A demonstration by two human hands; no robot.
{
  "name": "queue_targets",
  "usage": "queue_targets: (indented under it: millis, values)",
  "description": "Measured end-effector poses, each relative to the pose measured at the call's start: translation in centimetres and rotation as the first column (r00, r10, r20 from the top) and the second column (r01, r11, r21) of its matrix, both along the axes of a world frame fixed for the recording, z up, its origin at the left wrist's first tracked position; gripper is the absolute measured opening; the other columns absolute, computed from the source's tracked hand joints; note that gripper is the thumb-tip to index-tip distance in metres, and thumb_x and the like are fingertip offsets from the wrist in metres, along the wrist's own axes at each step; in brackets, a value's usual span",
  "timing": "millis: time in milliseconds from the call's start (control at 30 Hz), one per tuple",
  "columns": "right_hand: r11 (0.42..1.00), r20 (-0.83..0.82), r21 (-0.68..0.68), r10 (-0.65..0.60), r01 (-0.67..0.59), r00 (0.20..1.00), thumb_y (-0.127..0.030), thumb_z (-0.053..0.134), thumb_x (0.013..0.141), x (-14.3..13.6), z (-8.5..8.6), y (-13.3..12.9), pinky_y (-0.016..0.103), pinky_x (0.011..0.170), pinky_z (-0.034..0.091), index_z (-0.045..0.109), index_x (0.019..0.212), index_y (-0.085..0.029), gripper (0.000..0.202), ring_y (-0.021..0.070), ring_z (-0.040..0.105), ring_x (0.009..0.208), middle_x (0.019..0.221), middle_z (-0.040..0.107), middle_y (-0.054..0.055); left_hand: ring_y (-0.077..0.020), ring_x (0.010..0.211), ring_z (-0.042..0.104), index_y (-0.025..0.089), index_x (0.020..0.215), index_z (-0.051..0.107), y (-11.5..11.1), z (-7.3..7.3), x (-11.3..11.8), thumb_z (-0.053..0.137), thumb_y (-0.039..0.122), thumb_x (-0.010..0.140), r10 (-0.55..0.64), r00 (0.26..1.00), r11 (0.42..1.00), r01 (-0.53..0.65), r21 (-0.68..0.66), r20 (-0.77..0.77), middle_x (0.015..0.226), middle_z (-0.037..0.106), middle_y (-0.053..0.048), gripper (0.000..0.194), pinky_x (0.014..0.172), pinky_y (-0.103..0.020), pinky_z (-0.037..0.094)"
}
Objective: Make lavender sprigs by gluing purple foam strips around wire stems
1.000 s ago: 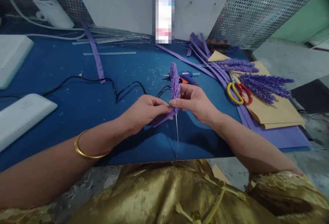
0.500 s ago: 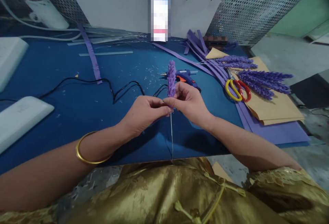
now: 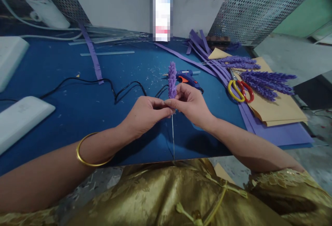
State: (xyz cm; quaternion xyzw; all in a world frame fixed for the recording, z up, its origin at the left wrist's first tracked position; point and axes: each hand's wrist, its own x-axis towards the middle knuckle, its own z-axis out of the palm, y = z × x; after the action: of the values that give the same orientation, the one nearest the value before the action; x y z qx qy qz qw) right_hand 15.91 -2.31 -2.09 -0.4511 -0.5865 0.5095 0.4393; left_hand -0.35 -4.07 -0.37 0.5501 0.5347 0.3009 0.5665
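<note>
A purple flower spike [image 3: 172, 79] stands upright between my hands, its thin wire stem [image 3: 173, 136] running down to the table's front edge. My left hand [image 3: 149, 115] pinches the spike's base from the left. From the right, my right hand [image 3: 190, 103] grips the same base with thumb and fingertips, and the thumbs nearly touch. Just behind the spike lies a blue and orange glue gun [image 3: 190, 79] with its black cord [image 3: 129, 84]. What exactly is between the fingertips is partly hidden.
On the right, scissors [image 3: 240, 91] and finished purple spikes [image 3: 267, 79] rest on brown paper [image 3: 280, 110] beside purple strips [image 3: 207, 53]. A phone [image 3: 162, 17] leans at the back. White blocks [image 3: 26, 119] sit left; a fringed strip [image 3: 93, 56] lies behind the cord.
The flower spike has tipped very slightly to the left. Both hands keep almost the same grip and place.
</note>
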Motion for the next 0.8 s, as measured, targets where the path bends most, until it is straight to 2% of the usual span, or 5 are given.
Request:
queue_targets:
  millis: [267, 333, 467, 600, 800]
  values:
    - [1.0, -0.008, -0.015, -0.015, 0.015, 1.0, -0.038, 0.087, 0.066, 0.2, 0.1, 0.0, 0.025, 0.054, 0.036, 0.048, 0.07, -0.021, 0.043, 0.0084, 0.045, 0.058, 0.062, 0.048, -0.007, -0.0071, 0.045, 0.038, 0.016, 0.069, 0.077, 0.0, 0.2, -0.2, 0.078, 0.034, 0.069, 0.005, 1.0, 1.0, -0.004, 0.01, -0.01, 0.05, 0.055, 0.003, 0.018, 0.043, -0.023, 0.026]
    - [0.999, -0.047, -0.048, 0.017, -0.019, 0.999, -0.038, 0.087, 0.065, 0.3, 0.3, 0.2, 0.024, 0.053, 0.037, 0.051, 0.072, -0.02, 0.041, 0.0085, 0.046, 0.058, 0.063, 0.051, -0.006, -0.0067, 0.042, 0.036, 0.015, 0.068, 0.076, 0.1, 0.2, -0.2, 0.079, 0.033, 0.069, 0.014, 0.999, 0.999, -0.012, -0.044, 0.045, 0.047, 0.051, 0.004, 0.018, 0.042, -0.023, 0.025]
    - [0.977, -0.214, -0.12, 0.146, -0.174, 0.966, -0.037, 0.086, 0.068, 1.0, 0.9, 0.7, 0.023, 0.054, 0.041, 0.063, 0.085, -0.018, 0.034, 0.0077, 0.051, 0.06, 0.075, 0.062, -0.003, -0.0066, 0.046, 0.041, 0.016, 0.062, 0.072, 0.6, -0.2, -0.2, 0.086, 0.034, 0.064, 0.101, 0.962, 0.99, -0.072, -0.121, 0.254, 0.052, 0.057, 0.003, 0.023, 0.043, -0.021, 0.03]
    - [0.948, -0.338, -0.13, 0.234, -0.291, 0.912, -0.031, 0.084, 0.072, 1.5, 0.7, 1.2, 0.021, 0.056, 0.046, 0.067, 0.099, -0.019, 0.034, 0.0068, 0.056, 0.062, 0.091, 0.069, 0.0, -0.009, 0.057, 0.055, 0.017, 0.063, 0.074, 1.0, -0.9, -0.4, 0.088, 0.036, 0.066, 0.135, 0.913, 0.985, -0.08, -0.155, 0.386, 0.062, 0.067, 0.0, 0.023, 0.055, -0.02, 0.042]
    - [0.926, -0.394, -0.082, 0.31, -0.369, 0.865, -0.026, 0.083, 0.075, 1.6, 0.3, 1.4, 0.021, 0.055, 0.049, 0.065, 0.093, -0.019, 0.027, 0.0067, 0.056, 0.055, 0.079, 0.068, -0.003, -0.0126, 0.075, 0.066, 0.016, 0.077, 0.08, 0.8, -1.2, -0.2, 0.09, 0.037, 0.065, 0.095, 0.893, 0.977, 0.002, -0.215, 0.44, 0.075, 0.075, -0.005, 0.026, 0.075, -0.021, 0.048]
